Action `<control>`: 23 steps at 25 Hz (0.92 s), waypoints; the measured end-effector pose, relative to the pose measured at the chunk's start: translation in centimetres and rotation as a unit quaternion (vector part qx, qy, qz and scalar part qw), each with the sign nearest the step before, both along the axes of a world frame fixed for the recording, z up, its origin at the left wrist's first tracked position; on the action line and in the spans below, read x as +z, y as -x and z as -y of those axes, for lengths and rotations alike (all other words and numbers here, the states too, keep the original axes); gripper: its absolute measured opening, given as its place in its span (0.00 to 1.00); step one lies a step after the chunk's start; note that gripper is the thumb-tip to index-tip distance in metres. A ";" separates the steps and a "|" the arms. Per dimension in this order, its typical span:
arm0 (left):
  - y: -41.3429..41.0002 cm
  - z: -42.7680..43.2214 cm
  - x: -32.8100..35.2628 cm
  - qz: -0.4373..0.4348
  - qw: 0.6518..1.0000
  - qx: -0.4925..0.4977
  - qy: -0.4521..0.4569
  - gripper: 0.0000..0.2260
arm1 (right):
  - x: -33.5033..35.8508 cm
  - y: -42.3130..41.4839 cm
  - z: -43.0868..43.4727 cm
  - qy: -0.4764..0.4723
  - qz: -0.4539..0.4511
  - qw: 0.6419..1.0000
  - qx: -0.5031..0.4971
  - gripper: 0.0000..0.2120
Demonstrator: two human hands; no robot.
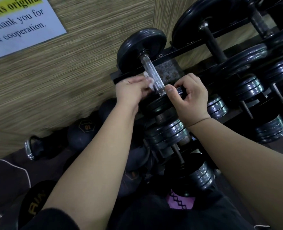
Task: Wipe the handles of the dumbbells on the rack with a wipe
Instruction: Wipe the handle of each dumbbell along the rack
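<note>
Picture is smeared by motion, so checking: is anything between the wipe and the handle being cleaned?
Nothing visible. The left hand holds the wipe right against the handle, on its left side. The right hand grips the near plate, below the handle's bare stretch, not across it.

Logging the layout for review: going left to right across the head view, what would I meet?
Paper notice on the wall → left hand pinching the wipe → dumbbell handle → right hand gripping that dumbbell's near plate → more dumbbells.
</note>
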State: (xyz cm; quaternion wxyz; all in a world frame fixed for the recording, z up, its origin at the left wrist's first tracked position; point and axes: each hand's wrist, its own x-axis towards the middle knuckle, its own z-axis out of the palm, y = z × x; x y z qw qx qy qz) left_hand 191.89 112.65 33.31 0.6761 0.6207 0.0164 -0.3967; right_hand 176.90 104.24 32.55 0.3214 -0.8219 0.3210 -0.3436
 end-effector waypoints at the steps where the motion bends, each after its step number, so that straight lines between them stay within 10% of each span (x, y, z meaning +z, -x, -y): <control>1: -0.7 0.6 0.3 -0.005 0.999 0.043 0.015 0.05 | 0.1 0.1 0.0 -0.006 -0.004 1.000 0.006 0.20; 16: 2.8 -1.1 1.6 0.149 0.987 0.031 -0.043 0.03 | 2.3 2.3 1.4 -0.091 -0.071 0.985 0.131 0.19; 23: 4.3 4.7 7.6 0.267 0.963 0.009 -0.018 0.07 | 5.0 9.2 8.1 0.098 0.042 0.993 0.058 0.14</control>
